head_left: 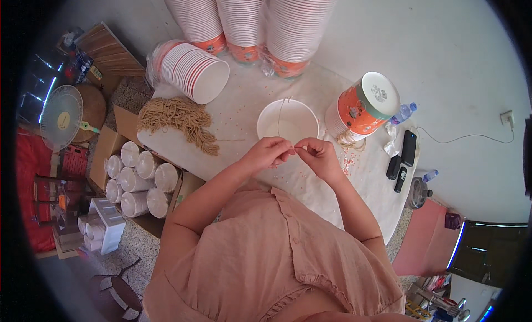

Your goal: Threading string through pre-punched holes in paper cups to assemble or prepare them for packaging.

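Observation:
A white paper bucket point(287, 107) stands in front of me on the table. A thin tan cord point(279, 120) hangs over its far rim and runs across the opening toward my fingers. My left hand point(271, 154) is closed in a pinch at the bucket's near side, on the cord's near end. Close beside it, my right hand point(320, 158) pinches too, its fingertips almost touching the left ones. Something small and reddish shows between the fingertips, too small to make out. A bundle of tan cords point(180, 122) lies to the left.
Tall stacks of paper buckets point(241, 17) stand at the back, and another stack point(197, 73) lies sideways. Upside-down orange buckets point(360, 106) stand right, near black devices point(409, 147) and a bottle point(404, 112). Small reddish bits dot the tablecloth. A carton point(191, 183) holds wrapped white rolls.

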### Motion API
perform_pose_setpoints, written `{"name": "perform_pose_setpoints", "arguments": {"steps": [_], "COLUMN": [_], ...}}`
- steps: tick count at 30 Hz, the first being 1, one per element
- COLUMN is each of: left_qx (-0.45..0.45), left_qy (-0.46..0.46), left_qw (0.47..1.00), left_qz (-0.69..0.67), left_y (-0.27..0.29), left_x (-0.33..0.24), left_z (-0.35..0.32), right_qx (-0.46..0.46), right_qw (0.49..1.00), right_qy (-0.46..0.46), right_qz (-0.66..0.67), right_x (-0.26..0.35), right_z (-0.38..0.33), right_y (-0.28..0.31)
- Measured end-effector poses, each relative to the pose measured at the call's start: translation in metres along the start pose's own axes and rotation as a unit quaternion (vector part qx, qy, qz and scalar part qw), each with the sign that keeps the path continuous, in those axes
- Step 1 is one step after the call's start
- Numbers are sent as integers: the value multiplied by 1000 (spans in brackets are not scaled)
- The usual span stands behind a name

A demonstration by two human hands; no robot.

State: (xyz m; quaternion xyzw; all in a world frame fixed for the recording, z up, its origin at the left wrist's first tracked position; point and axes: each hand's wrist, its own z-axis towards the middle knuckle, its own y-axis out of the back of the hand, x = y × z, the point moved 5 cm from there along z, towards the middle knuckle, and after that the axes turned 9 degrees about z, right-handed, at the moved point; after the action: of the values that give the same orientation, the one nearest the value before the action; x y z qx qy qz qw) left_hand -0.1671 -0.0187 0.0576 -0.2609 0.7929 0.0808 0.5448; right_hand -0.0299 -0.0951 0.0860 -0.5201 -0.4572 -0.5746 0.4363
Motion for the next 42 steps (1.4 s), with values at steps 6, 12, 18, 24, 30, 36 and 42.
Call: {"name": "perform_pose_setpoints", "arguments": {"steps": [6,12,18,24,30,36,42], "left_qx": [-16,-52,-104,-108,-93,-75,-122], "left_qy": [32,-23,-48,-92,-89,-70,-129], "left_qw": [999,998,990,984,987,990,958], "left_qz": [-38,29,78,106,96,101,225], "left_y": [-2,-6,-2,-3,0,0,9], "left_x": [2,4,4,0,6,2,-3], "left_z": [-1,1,1,0,3,1,-7], "right_qx": [-19,-21,-19,-18,-7,1,-3], "right_qw": [999,992,996,1000,999,998,994], "right_qy": [13,58,21,-14,-12,-5,16], "right_qz": [-44,-110,-87,-13,-39,-70,-106], "right_x": [4,12,2,-8,-6,-8,-8], "right_z": [-1,-1,-2,-1,-1,0,3], "right_y": [3,0,0,0,1,1,5]}}
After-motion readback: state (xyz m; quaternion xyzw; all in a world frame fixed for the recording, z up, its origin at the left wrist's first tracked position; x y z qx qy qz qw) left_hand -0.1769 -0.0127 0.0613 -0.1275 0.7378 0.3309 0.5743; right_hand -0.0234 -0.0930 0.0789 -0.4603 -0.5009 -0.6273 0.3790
